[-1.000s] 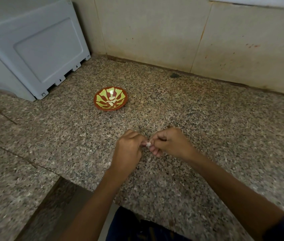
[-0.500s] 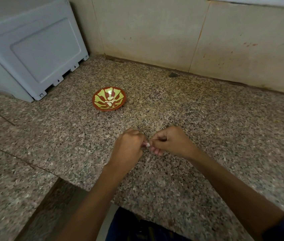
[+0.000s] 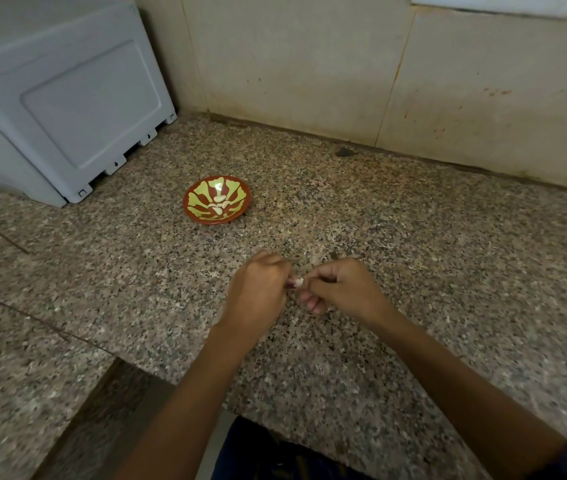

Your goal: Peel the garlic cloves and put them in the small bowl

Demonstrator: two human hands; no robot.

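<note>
1. Bowl, small, red with green pattern, sits far left of the hands on the bench, holding a few peeled cloves.
2. Left hand and right hand both pinch one garlic clove between them.
3. Grey box stands far left against the tiled wall.

No readable text, labels, brands, numbers — only small arrow marks on white appliance base.
</note>
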